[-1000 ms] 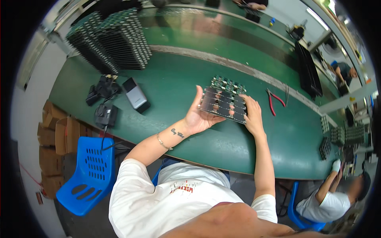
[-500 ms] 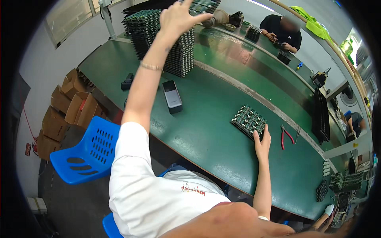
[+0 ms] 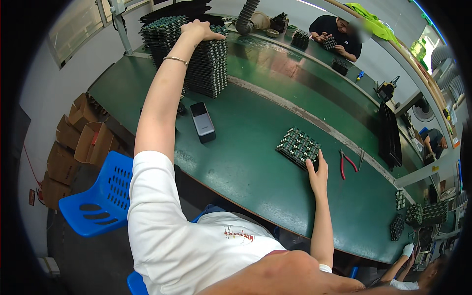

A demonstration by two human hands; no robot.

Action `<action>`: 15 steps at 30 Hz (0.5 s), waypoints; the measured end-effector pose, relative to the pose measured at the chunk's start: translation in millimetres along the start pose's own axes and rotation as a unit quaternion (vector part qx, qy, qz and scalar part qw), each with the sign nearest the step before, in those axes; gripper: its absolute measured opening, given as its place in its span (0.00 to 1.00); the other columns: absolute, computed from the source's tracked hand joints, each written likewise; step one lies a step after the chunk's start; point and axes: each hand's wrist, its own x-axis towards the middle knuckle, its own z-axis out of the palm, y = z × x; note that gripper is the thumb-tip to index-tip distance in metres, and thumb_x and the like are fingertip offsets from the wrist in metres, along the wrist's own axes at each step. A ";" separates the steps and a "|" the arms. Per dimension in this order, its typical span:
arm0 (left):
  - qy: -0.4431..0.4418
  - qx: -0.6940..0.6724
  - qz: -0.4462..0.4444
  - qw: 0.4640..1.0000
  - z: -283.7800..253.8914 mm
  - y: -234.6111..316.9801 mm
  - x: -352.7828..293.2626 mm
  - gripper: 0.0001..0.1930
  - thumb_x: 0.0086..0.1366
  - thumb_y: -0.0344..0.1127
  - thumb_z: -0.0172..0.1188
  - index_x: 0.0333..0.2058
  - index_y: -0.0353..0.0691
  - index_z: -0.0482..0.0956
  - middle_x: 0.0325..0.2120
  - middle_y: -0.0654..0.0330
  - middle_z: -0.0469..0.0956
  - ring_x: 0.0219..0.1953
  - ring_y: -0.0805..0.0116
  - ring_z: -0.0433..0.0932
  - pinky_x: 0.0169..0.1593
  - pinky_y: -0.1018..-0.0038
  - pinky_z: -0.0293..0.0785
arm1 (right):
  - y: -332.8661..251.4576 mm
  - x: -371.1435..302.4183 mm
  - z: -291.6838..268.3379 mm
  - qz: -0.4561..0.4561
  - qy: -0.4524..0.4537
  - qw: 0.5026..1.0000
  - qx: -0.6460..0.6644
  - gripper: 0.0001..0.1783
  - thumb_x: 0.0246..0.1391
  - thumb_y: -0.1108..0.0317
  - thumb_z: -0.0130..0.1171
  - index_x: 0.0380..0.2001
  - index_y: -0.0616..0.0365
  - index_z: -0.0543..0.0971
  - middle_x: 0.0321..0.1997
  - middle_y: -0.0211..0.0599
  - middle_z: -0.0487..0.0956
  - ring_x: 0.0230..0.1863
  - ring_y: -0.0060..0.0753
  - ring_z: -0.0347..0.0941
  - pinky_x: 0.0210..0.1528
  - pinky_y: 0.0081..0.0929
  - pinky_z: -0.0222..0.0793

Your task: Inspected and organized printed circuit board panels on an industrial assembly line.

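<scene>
My left hand point(image 3: 199, 32) reaches to the top of a tall stack of green circuit boards point(image 3: 209, 69) at the far left. Its thumb lies along the near right edge of the top board, with the other fingers bent over the far side and partly hidden. A lower pile of circuit boards point(image 3: 298, 146), dotted with pale components, lies on the green table point(image 3: 236, 172). My right hand point(image 3: 317, 169) touches that pile's near right corner, its fingers stretched up and the thumb apart from them.
A grey box-shaped device point(image 3: 202, 122) stands near the tall stack. Red-handled pliers point(image 3: 348, 164) and tweezers point(image 3: 361, 160) lie right of the small pile. A blue chair point(image 3: 105, 196) and cardboard boxes point(image 3: 64, 157) are at left. Across the table, a person point(image 3: 334, 37) handles boards.
My left hand has come down onto the tall stack; the board seen raised beside it before is no longer held up. My right hand keeps its place at the small pile. The whole view has shifted slightly.
</scene>
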 end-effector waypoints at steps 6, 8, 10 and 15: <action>-0.017 0.003 0.011 1.000 -1.4 -2.5 -1.5 0.45 0.40 0.79 0.52 0.48 0.49 0.77 0.42 0.55 0.78 0.43 0.59 0.78 0.45 0.62 0.71 | 8.1 1.4 5.9 -0.005 0.045 0.999 -0.023 0.33 0.54 0.51 0.54 0.57 0.61 0.65 0.59 0.44 0.66 0.58 0.43 0.62 0.59 0.32 0.56; -0.011 0.010 0.007 1.000 -6.0 2.2 -7.3 0.45 0.41 0.79 0.51 0.49 0.49 0.76 0.44 0.55 0.76 0.44 0.59 0.77 0.46 0.62 0.70 | 10.1 3.0 7.8 0.009 0.073 0.996 -0.055 0.32 0.53 0.51 0.55 0.54 0.62 0.68 0.59 0.43 0.67 0.58 0.43 0.62 0.59 0.31 0.57; 0.046 -0.019 0.015 0.999 -13.5 12.3 -17.7 0.45 0.42 0.78 0.51 0.49 0.48 0.75 0.44 0.55 0.76 0.45 0.59 0.76 0.47 0.63 0.70 | 11.4 6.0 8.5 -0.002 0.075 0.996 -0.040 0.31 0.53 0.50 0.55 0.53 0.62 0.69 0.58 0.43 0.67 0.58 0.43 0.62 0.59 0.32 0.56; 0.251 -0.343 0.134 0.895 -15.6 70.2 -82.5 0.39 0.51 0.71 0.51 0.50 0.45 0.73 0.46 0.52 0.73 0.46 0.55 0.73 0.48 0.65 0.69 | 12.2 7.9 6.9 -0.005 0.092 0.996 -0.014 0.29 0.50 0.51 0.59 0.47 0.65 0.73 0.56 0.42 0.70 0.56 0.42 0.64 0.58 0.31 0.58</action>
